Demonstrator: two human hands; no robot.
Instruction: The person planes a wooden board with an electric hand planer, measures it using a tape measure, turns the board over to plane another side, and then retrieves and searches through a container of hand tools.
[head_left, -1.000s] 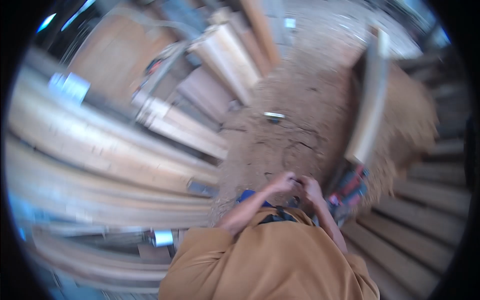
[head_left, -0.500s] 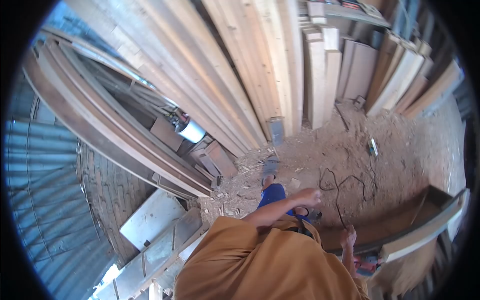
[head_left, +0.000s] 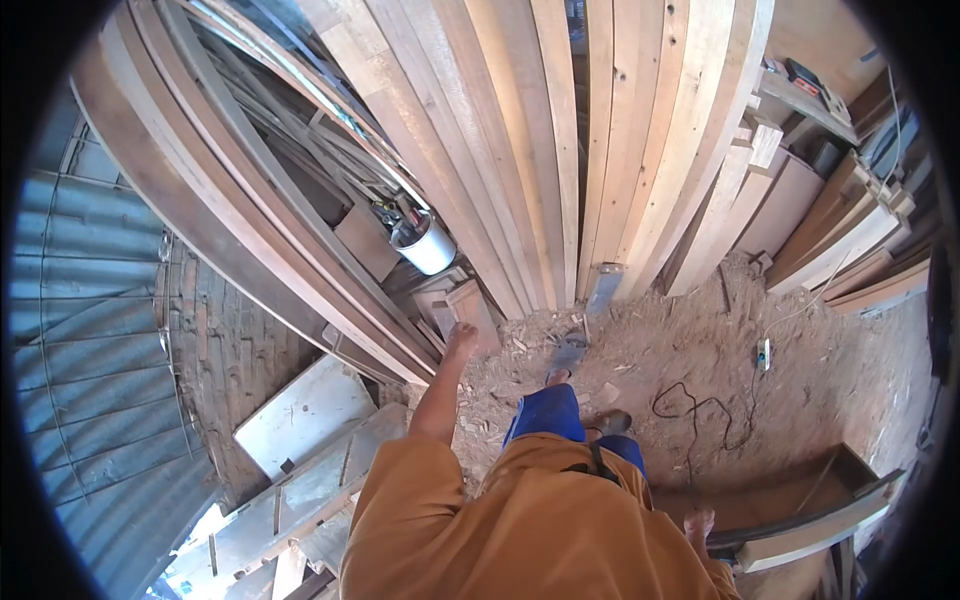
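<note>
My left hand [head_left: 462,341] is stretched forward to the left, in front of short wooden blocks [head_left: 472,305] that stand on the floor. Its fingers are small and blurred, so their shape is unclear, and I cannot tell whether it touches the wood. Just beyond it is a shiny metal can [head_left: 427,250] with tools standing in it. Low at my right side, my right hand [head_left: 699,523] is closed at the end of a black cable [head_left: 692,440], beside a long wooden trough [head_left: 770,495]. The cable loops across the floor.
Long planks [head_left: 500,150] lean upright ahead. Curved boards [head_left: 240,200] rise at the left, above a white panel [head_left: 305,415]. A power strip [head_left: 764,355] lies on the shaving-covered ground [head_left: 690,340]. Shorter boards [head_left: 850,240] stand at the right.
My left hand has moved from in front of my body out to the left, near the wooden blocks and metal can. My right hand has dropped lower. The view has turned left.
</note>
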